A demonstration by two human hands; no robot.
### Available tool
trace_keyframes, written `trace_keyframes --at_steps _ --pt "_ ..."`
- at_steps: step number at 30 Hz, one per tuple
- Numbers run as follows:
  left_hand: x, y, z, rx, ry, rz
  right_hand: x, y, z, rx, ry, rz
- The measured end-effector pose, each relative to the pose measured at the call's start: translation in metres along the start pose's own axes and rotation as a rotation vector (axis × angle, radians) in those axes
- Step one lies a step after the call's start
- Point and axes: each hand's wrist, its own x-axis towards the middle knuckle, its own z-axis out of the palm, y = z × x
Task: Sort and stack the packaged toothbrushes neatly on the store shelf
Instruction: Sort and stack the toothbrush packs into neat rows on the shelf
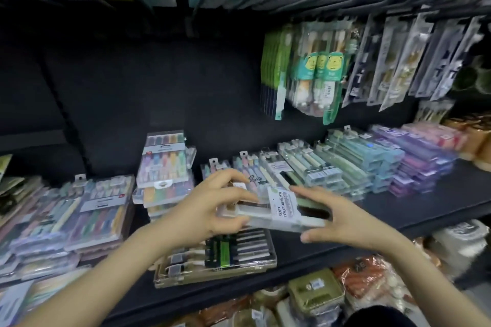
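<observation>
Two bare forearms reach in from the bottom edge toward a black store shelf (414, 204). Between them, held just above the shelf, is a clear toothbrush pack (276, 218) with a white label reading "SOFT TOOTHBRUSH". The left hand (212, 210) grips its left end, fingers curled over the top and thumb on the near edge. The right hand (345, 223) pinches its right end between a nearly straight forefinger and the thumb. Directly beneath lies a flat case of dark and green brushes (239, 252). Stacked pastel packs (377, 164) fill the shelf to the right, multicolour packs (87, 210) the left. Hanging packs (318, 69) dangle above.
</observation>
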Motion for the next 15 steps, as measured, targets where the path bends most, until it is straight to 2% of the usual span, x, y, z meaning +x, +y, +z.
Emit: trace_keyframes --at_steps 3,6,8,11,15 --pt "0.025 -0.006 0.009 -0.045 0.0 -0.021 -0.007 0.015 -0.008 -0.064 0.198 -0.015" --pt "0.049 -0.018 0.021 0.129 0.048 -0.04 -0.012 0.028 -0.013 -0.094 0.374 0.007" --pt "0.065 -0.028 0.03 0.188 0.063 -0.138 -0.013 0.04 -0.016 -0.122 0.561 0.043" --pt "0.091 -0.046 0.047 0.261 0.0 -0.296 -0.009 0.063 -0.025 -0.17 0.801 0.176" --pt "0.123 -0.067 0.071 0.432 -0.083 -0.401 0.007 0.092 -0.042 -0.314 0.891 0.38"
